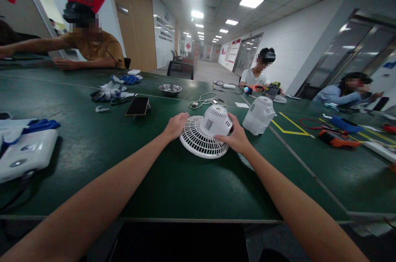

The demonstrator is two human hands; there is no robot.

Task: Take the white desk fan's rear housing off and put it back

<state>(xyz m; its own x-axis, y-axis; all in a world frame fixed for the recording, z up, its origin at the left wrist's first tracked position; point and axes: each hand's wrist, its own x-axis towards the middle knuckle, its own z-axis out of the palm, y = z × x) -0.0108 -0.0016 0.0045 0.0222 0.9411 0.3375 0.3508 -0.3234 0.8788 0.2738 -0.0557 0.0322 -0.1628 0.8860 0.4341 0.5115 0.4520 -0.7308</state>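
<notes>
A white fan head (213, 121) with a round slatted grille (198, 140) is tilted over the green table in front of me. My left hand (176, 126) grips the grille's left rim, fingers bent behind it. On the other side, my right hand (236, 136) wraps round the fan's motor housing, thumb at the front. A label with a square code shows on that housing. Just right of my right hand stands a white vented plastic housing (259, 116). A pale cable (204, 100) lies coiled behind the fan.
On the left lie a phone (137, 106), gloves (109, 90) and a white device (29, 152) with a cable. A metal bowl (170, 89) stands farther back. An orange multimeter (338, 140) lies right. Several people sit around the table (185, 196).
</notes>
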